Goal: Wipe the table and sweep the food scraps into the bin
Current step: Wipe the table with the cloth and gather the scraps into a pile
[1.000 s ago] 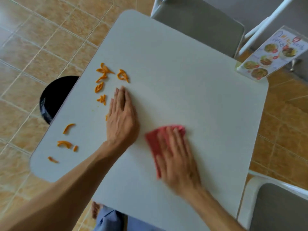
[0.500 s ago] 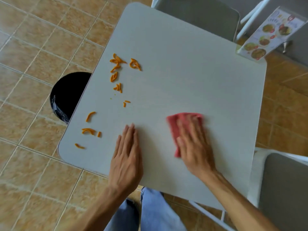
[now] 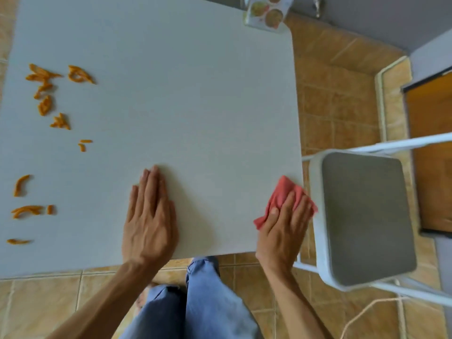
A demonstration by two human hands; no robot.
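Orange scraps (image 3: 46, 106) lie scattered along the table's (image 3: 183, 81) left side. The left hand (image 3: 149, 216) rests flat and open near the front edge. The right hand (image 3: 285, 223) presses a red cloth (image 3: 281, 194) at the table's right edge, beside a grey chair (image 3: 364, 216).

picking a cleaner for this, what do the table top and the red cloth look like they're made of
Table top: likely laminate or plastic, matte pale grey, with an even surface, no grain and rounded corners.
Red cloth: soft thin fabric, maybe microfibre or cotton; it creases and bunches under the right hand. The weave is too blurred to tell.
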